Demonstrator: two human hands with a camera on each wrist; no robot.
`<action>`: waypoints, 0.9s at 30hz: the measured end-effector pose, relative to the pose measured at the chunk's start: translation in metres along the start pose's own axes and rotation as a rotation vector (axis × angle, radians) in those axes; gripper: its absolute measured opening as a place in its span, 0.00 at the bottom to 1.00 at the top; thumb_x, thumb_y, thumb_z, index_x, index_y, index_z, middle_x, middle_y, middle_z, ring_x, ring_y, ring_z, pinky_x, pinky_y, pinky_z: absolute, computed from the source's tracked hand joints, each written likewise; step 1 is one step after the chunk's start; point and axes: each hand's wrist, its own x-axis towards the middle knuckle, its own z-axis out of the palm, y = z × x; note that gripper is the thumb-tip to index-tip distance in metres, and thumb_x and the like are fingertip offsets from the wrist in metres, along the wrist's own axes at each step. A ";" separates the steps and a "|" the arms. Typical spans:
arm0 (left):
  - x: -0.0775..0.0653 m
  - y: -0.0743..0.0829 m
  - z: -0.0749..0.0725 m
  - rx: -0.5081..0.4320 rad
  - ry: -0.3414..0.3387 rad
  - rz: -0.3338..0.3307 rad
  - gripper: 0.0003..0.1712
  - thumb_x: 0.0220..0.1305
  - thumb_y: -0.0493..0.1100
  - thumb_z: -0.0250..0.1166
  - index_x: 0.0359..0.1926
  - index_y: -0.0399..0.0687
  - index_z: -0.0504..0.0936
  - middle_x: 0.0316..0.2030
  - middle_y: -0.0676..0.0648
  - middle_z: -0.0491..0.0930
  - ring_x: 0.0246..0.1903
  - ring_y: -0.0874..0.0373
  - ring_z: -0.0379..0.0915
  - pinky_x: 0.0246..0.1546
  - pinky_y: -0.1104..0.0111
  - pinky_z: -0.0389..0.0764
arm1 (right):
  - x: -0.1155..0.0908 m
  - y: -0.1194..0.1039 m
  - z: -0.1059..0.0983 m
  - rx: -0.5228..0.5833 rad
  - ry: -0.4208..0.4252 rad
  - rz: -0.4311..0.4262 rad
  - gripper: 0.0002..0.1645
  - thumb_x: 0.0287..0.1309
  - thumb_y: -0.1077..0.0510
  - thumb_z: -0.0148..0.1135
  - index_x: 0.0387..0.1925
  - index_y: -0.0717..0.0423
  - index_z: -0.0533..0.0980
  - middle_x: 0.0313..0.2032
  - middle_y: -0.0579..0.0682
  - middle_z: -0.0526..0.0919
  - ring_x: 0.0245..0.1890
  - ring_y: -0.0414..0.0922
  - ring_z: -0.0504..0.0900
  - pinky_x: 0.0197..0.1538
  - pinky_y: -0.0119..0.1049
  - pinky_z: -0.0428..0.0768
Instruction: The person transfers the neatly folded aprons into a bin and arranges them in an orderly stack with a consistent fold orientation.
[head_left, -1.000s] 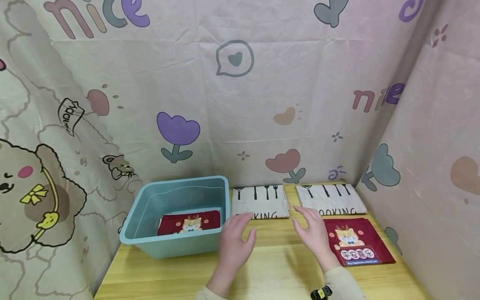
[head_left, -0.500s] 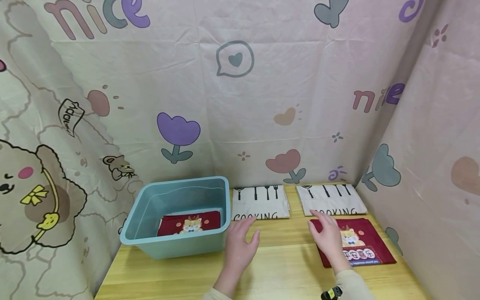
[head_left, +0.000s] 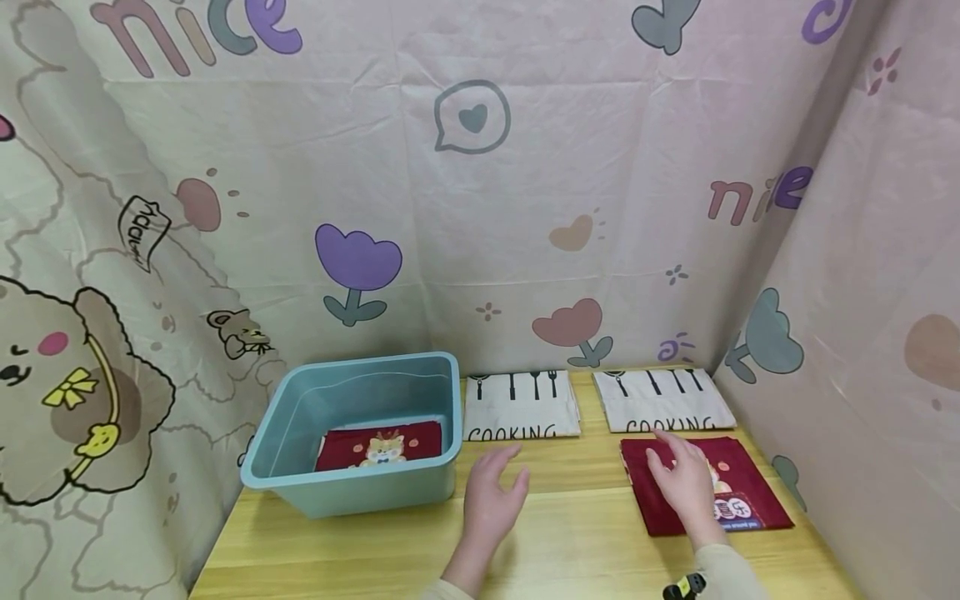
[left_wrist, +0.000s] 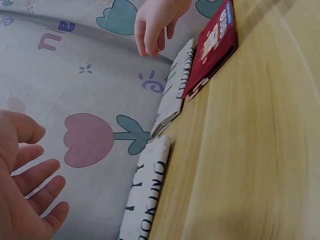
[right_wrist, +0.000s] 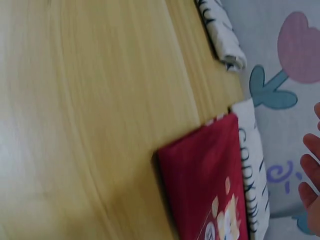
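The right hand [head_left: 682, 479] hangs spread above the red folded cloth [head_left: 656, 504], its thumb apart from its fingers and a gap between hand and cloth; the cloth lies flat on the wooden table [head_left: 573, 521] beneath that hand, partly hidden by it; just beyond the hand, past the cloth's far edge, lies a white folded cloth [head_left: 660, 400] lettered "COOKING"; a black and yellow wristband [head_left: 684, 587] sits behind the hand at the sleeve [head_left: 727, 571].

The left hand [head_left: 491, 496] is spread too, fingers loosely bent and thumb apart, raised over the table; beyond it lies a second "COOKING" cloth [head_left: 521, 404]; just to its left stands a blue bin [head_left: 367, 497], with another red cloth [head_left: 378, 446] inside.
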 end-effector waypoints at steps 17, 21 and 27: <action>-0.007 -0.009 0.020 -0.076 -0.024 -0.064 0.20 0.61 0.38 0.70 0.55 0.45 0.83 0.49 0.51 0.83 0.49 0.53 0.78 0.53 0.55 0.77 | -0.005 0.047 -0.018 -0.116 -0.176 0.216 0.28 0.63 0.55 0.62 0.60 0.68 0.71 0.58 0.74 0.72 0.57 0.72 0.66 0.57 0.66 0.66; -0.009 -0.010 0.022 -0.093 -0.021 -0.066 0.20 0.60 0.38 0.70 0.54 0.45 0.83 0.48 0.50 0.83 0.47 0.52 0.78 0.51 0.55 0.78 | -0.006 0.056 -0.019 -0.154 -0.248 0.238 0.30 0.64 0.52 0.61 0.60 0.68 0.70 0.58 0.75 0.71 0.58 0.73 0.65 0.57 0.68 0.66; -0.010 -0.011 0.026 -0.162 -0.039 -0.122 0.19 0.59 0.35 0.69 0.53 0.45 0.83 0.47 0.49 0.84 0.47 0.49 0.79 0.49 0.51 0.78 | -0.006 0.065 -0.023 -0.197 -0.350 0.245 0.33 0.63 0.50 0.60 0.62 0.69 0.68 0.60 0.76 0.69 0.56 0.77 0.65 0.53 0.71 0.67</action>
